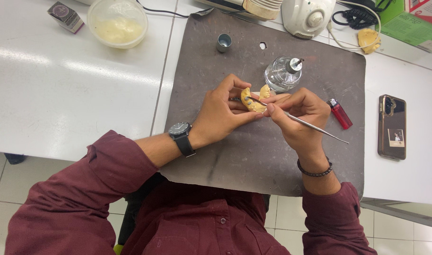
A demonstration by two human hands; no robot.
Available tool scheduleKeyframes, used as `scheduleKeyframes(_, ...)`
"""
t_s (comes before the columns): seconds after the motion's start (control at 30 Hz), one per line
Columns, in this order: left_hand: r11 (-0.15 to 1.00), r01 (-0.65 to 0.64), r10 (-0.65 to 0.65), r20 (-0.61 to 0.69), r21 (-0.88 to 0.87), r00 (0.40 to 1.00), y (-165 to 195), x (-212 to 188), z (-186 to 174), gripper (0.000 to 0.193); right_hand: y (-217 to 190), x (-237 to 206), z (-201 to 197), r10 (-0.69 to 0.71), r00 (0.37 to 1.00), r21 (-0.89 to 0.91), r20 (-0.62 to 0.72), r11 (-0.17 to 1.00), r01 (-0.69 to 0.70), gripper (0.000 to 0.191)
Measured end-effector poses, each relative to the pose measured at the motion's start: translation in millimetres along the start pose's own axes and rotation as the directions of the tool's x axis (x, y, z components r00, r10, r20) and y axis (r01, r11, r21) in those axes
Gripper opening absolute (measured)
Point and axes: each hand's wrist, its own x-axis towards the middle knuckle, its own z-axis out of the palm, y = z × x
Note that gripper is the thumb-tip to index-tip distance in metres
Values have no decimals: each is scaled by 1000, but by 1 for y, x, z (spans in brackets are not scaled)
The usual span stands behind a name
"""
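Over the grey work mat [235, 156], my left hand [220, 115] pinches the yellow dental cast [254, 98], tilted for access; my right hand [301, 115] grips the metal carving instrument [315, 127] pen-style, tip on the cast.

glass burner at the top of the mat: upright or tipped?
Upright. The glass burner stands on its base on the grey mat, its metal cap pointing up. Lit or not: cannot tell.

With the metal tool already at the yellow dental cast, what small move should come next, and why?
Probably a short, light stroke of the metal tool along the yellow dental cast: its tip already meets the cast, the left hand grips the cast firmly, and the right hand holds the tool like a pen.
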Motion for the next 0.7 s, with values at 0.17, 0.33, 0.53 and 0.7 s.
scheduleKeyframes(0.17, 1000, -5, 5, 3, 20, 1000, -1, 0, 0, 59, 1, -1, 0, -25, 1000, 17, 8, 1000, 25, 22)
scheduleKeyframes(0.33, 1000, -10, 10, 14, 24, 1000, -2, 1, -1, 59, 1, 0, 0, -25, 1000, 5, 11, 1000, 25, 21)
scheduleKeyframes(0.53, 1000, 5, -6, 23, 31, 1000, -2, 1, -1, 59, -1, 0, 1, -29, 999, -8, 17, 1000, 30, 20)
scheduleKeyframes(0.7, 999, -5, 4, 23, 48, 1000, -3, 2, -2, 59, -1, 1, 2, -17, 1000, 7, -1, 1000, 17, 19)
